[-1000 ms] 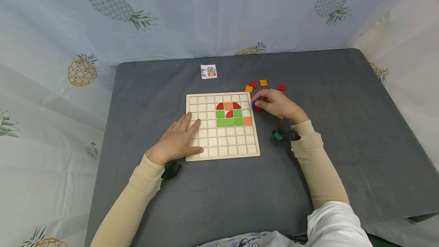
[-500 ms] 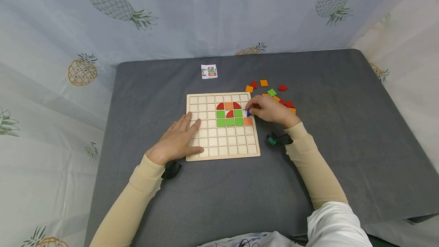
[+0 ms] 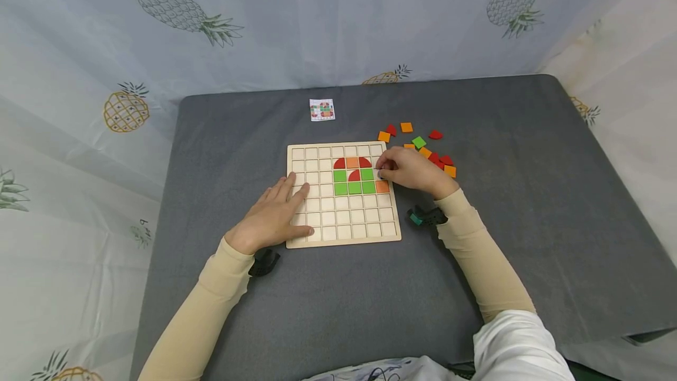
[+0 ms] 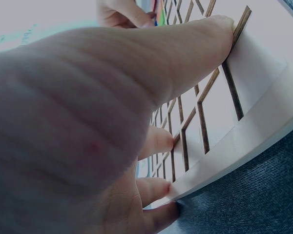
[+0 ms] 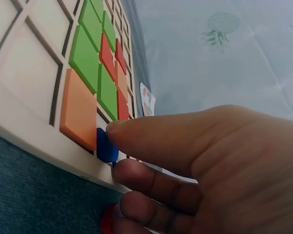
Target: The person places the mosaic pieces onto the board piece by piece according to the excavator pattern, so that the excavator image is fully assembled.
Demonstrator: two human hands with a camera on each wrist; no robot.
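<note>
A light wooden grid board (image 3: 344, 244) lies on the table. Its upper right part bears green squares (image 3: 354, 188), red rounded tiles (image 3: 354, 176) and orange squares (image 3: 382, 187). My left hand (image 3: 270, 213) rests with spread fingers on the board's left side. At the right edge, my right hand (image 3: 409, 170) pinches a small blue tile (image 5: 106, 146) between thumb and finger, over a cell beside an orange square. In the head view the hand mostly hides this tile. Next to the lower fingers in the right wrist view shows a red piece (image 5: 107, 219).
Loose orange tiles (image 3: 406, 127), red tiles (image 3: 436, 134) and a green tile (image 3: 419, 142) are scattered right of the board, some close to the right hand. Behind the board lies a small printed pattern card (image 3: 322, 110). A grey cloth (image 3: 338, 304) covers the table.
My right hand has moved left from the loose tiles onto the board's right edge, carrying the blue tile. The left hand stays where it was.
</note>
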